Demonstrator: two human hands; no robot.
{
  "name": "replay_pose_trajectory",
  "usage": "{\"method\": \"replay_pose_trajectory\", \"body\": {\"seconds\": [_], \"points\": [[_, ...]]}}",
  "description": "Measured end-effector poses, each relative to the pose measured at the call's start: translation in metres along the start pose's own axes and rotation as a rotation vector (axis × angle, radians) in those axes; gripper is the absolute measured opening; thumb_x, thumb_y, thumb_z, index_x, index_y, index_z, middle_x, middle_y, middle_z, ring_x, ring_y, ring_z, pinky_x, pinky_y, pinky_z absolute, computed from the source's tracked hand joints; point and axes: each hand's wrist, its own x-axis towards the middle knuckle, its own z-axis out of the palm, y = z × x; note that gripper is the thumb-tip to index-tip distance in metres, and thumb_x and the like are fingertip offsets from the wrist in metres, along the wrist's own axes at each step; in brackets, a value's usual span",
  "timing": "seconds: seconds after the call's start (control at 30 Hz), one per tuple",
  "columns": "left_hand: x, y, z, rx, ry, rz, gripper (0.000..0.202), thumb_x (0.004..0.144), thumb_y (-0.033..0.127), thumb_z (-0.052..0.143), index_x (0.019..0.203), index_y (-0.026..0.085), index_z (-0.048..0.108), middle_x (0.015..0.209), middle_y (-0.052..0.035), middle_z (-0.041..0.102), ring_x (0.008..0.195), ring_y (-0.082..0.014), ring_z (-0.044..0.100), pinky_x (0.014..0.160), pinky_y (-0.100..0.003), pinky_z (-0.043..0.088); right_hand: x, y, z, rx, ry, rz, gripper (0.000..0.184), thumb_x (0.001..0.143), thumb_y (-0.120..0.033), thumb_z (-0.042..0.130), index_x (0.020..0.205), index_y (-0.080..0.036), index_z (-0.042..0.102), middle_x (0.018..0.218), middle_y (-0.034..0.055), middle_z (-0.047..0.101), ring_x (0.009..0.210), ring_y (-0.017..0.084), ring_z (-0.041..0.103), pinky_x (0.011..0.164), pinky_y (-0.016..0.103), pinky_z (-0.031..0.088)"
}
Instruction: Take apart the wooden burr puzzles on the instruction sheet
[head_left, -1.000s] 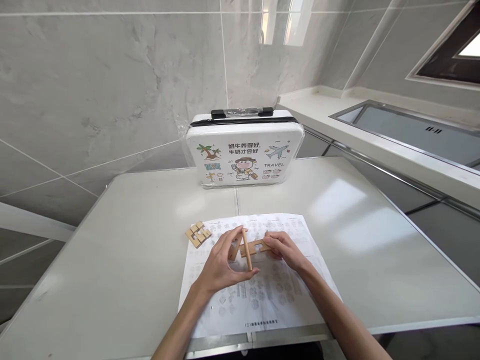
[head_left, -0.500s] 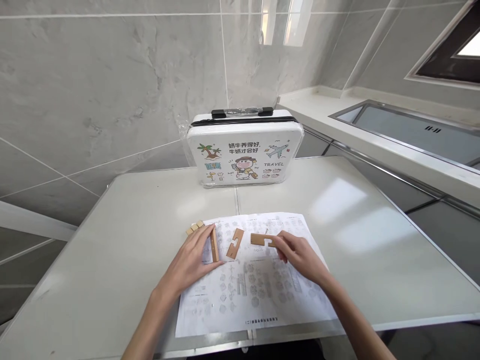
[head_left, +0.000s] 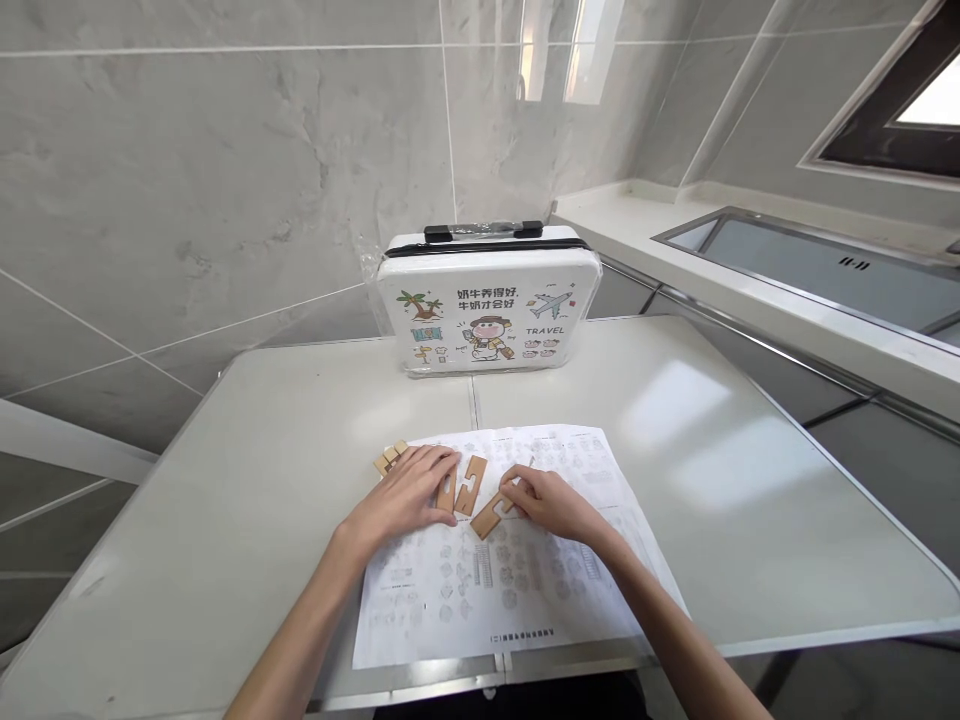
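Several notched wooden puzzle pieces lie on a printed instruction sheet (head_left: 525, 580) on the table. My left hand (head_left: 409, 495) rests flat with fingers stretched over one wooden piece (head_left: 448, 492), partly covering a small stack of pieces (head_left: 388, 458) at the sheet's left edge. A second notched piece (head_left: 471, 485) lies free between my hands. My right hand (head_left: 551, 500) pinches the end of a third notched piece (head_left: 491, 515), which lies tilted on the paper.
A white cartoon-printed case (head_left: 487, 310) with a black handle stands upright at the table's back edge against the tiled wall. The grey folding table (head_left: 720, 450) has a centre seam. A counter with a steel sink (head_left: 817, 265) runs along the right.
My left hand laid its piece down and flattened over it, close to the middle piece. My right hand swung its piece from level to diagonal and drew it nearer. The camera tilted slightly.
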Motion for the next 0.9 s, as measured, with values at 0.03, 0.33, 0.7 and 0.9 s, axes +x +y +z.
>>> {"method": "replay_pose_trajectory", "body": {"seconds": [0.03, 0.33, 0.7, 0.9], "points": [[0.001, 0.0, -0.001, -0.013, 0.0, 0.007, 0.076, 0.076, 0.044, 0.089, 0.144, 0.037, 0.056, 0.141, -0.0059, 0.066, 0.134, -0.0323, 0.06, 0.111, -0.046, 0.048, 0.003, -0.002, 0.001, -0.03, 0.019, 0.013, 0.018, 0.101, -0.037, 0.055, 0.095, -0.026, 0.067, 0.067, -0.0009, 0.066, 0.06, 0.019, 0.057, 0.056, 0.028, 0.037], [0.008, 0.005, 0.007, -0.009, -0.037, 0.036, 0.093, 0.076, 0.049, 0.089, 0.156, 0.039, 0.043, 0.163, -0.0072, 0.046, 0.152, -0.0353, 0.041, 0.121, -0.055, 0.039, 0.03, -0.018, 0.014, -0.15, 0.148, 0.066, 0.006, 0.1, -0.025, 0.056, 0.105, -0.024, 0.059, 0.075, 0.0019, 0.072, 0.075, 0.023, 0.065, 0.065, 0.029, 0.037], [0.007, 0.01, 0.02, 0.043, 0.071, 0.117, 0.061, 0.09, 0.046, 0.075, 0.147, 0.035, 0.057, 0.156, -0.0066, 0.055, 0.152, -0.035, 0.042, 0.127, -0.06, 0.03, 0.005, -0.027, 0.029, 0.137, 0.113, -0.033, 0.036, 0.1, -0.029, 0.056, 0.135, -0.029, 0.048, 0.119, 0.0077, 0.074, 0.082, 0.021, 0.074, 0.068, 0.034, 0.053], [0.004, 0.0, 0.021, 0.109, 0.095, 0.037, 0.059, 0.093, 0.051, 0.068, 0.148, 0.031, 0.056, 0.155, -0.0067, 0.056, 0.15, -0.0358, 0.042, 0.127, -0.061, 0.028, -0.037, -0.023, 0.028, 0.184, 0.168, -0.052, 0.033, 0.104, -0.039, 0.052, 0.136, -0.033, 0.051, 0.144, 0.0089, 0.061, 0.1, 0.024, 0.074, 0.073, 0.037, 0.062]]}}
